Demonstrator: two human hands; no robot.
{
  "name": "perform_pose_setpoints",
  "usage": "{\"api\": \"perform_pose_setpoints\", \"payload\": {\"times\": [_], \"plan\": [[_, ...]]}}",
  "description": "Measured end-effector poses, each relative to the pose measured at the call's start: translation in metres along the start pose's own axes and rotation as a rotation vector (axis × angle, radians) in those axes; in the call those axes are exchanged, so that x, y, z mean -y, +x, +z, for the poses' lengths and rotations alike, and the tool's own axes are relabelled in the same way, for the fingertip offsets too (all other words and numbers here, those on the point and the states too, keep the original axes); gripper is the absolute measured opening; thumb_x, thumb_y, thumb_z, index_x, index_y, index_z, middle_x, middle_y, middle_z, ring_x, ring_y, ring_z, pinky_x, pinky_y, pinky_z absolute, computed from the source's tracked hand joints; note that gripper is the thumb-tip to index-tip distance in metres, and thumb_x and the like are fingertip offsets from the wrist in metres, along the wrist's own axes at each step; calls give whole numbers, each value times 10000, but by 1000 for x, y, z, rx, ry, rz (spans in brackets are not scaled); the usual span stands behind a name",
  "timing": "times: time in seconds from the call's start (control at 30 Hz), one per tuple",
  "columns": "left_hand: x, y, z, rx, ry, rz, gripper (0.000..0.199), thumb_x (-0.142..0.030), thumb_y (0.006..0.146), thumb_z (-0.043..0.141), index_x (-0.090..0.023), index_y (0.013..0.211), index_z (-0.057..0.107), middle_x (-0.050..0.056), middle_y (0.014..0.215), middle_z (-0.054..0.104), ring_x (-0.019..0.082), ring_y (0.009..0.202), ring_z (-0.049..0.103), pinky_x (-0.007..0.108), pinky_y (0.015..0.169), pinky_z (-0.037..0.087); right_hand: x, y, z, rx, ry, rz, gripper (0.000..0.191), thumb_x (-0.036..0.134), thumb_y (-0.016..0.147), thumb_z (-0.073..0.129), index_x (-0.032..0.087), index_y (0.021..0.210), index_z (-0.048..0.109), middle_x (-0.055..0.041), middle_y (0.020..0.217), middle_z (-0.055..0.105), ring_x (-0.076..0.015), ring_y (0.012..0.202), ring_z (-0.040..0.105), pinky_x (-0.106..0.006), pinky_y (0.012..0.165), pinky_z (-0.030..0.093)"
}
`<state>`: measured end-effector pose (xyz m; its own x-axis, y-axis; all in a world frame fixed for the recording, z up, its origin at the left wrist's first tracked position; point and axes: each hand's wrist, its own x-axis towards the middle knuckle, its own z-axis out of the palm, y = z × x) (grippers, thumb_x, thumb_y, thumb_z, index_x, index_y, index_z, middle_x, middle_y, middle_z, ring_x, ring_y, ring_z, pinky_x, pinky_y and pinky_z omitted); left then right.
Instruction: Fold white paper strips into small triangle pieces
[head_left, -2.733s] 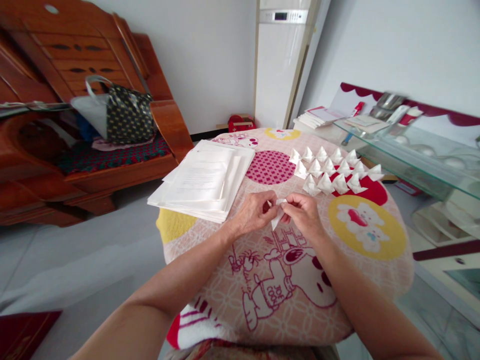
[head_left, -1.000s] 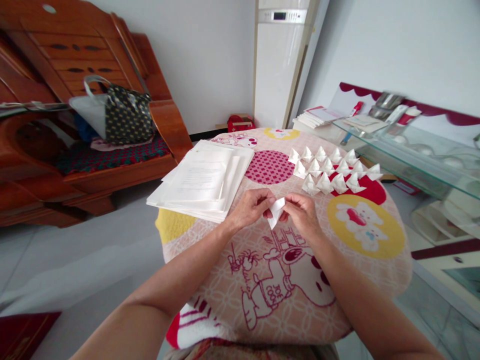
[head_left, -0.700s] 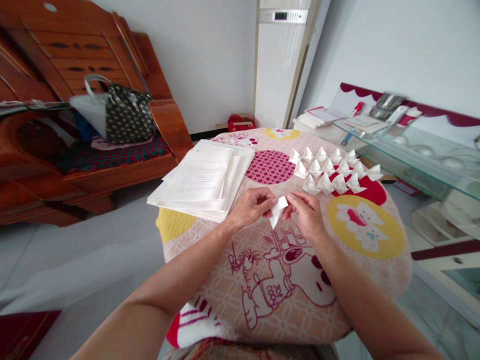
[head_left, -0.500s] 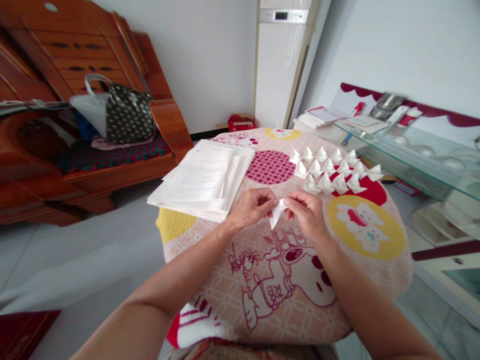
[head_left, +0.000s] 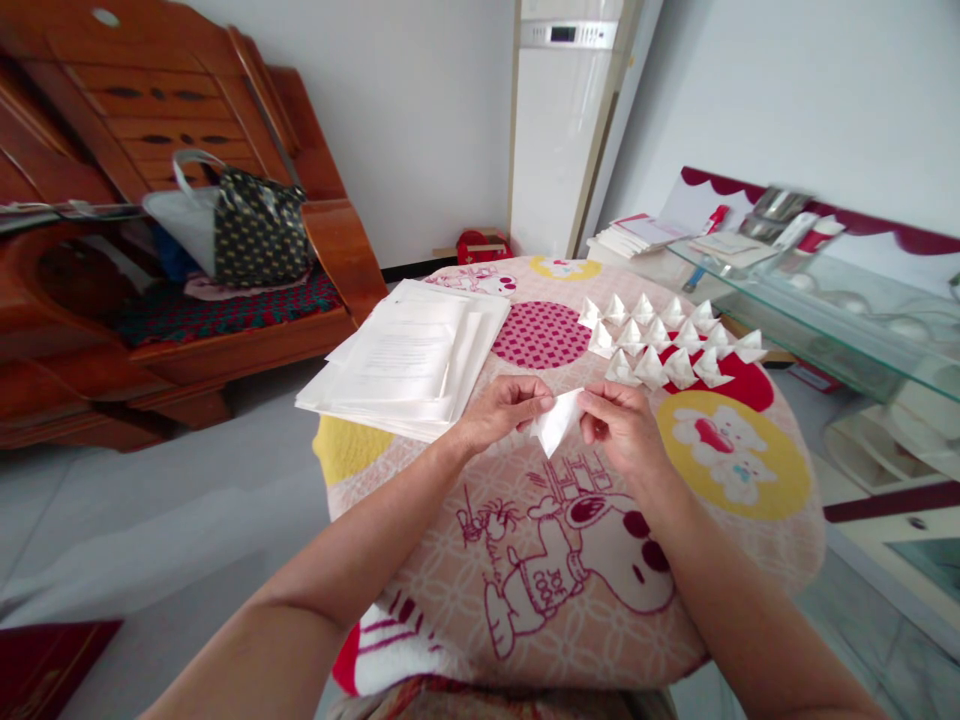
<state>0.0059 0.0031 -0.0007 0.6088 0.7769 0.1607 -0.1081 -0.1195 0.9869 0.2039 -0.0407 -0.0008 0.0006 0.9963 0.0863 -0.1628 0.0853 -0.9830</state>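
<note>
A small folded piece of white paper (head_left: 556,424) is held up over the table, its pointed end hanging down. My left hand (head_left: 513,408) pinches its left edge between thumb and fingers. At its upper right corner, my right hand (head_left: 618,418) grips it the same way. Beyond my right hand stand several folded white paper boats (head_left: 651,368) in rows. To the left of my left hand lies a stack of white paper sheets (head_left: 405,350), the top one printed with text.
A patterned cloth (head_left: 570,620) covers the round table. A glass shelf unit (head_left: 840,320) with papers and cups stands at the right. On the left, a wooden bench (head_left: 337,230) holds a dark patterned bag (head_left: 259,230). A white cabinet-like appliance (head_left: 559,130) rises behind.
My hands have drawn slightly apart, the right one moving rightward. More of the folded paper shows between them, spread wider than before. The boats and the stack have stayed put.
</note>
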Motion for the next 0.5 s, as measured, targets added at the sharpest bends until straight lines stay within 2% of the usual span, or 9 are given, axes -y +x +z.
{"api": "perform_pose_setpoints", "payload": {"times": [0.23,0.4,0.5], "plan": [[4,1,-9,82,-61,-102,401,-513,797,768,-139,731,641,-53,582,459,56,516,345,207,484,231,-8,10,-9,21,286,36,272,386,734,849,218,673,643,25,554,638,-109,434,534,-224,393,394],[2,1,-13,51,-153,-143,376,-464,718,821,-127,727,656,-35,602,522,45,516,374,191,473,252,-13,15,-13,-41,399,-6,240,345,772,834,235,703,632,36,590,639,-126,498,591,-237,448,490],[0,0,-14,25,-256,-119,327,-423,731,803,-126,794,683,-17,632,577,46,505,434,178,460,301,-14,18,-14,-45,466,-22,210,325,761,843,237,737,654,26,661,686,-139,566,634,-238,482,539]]}}
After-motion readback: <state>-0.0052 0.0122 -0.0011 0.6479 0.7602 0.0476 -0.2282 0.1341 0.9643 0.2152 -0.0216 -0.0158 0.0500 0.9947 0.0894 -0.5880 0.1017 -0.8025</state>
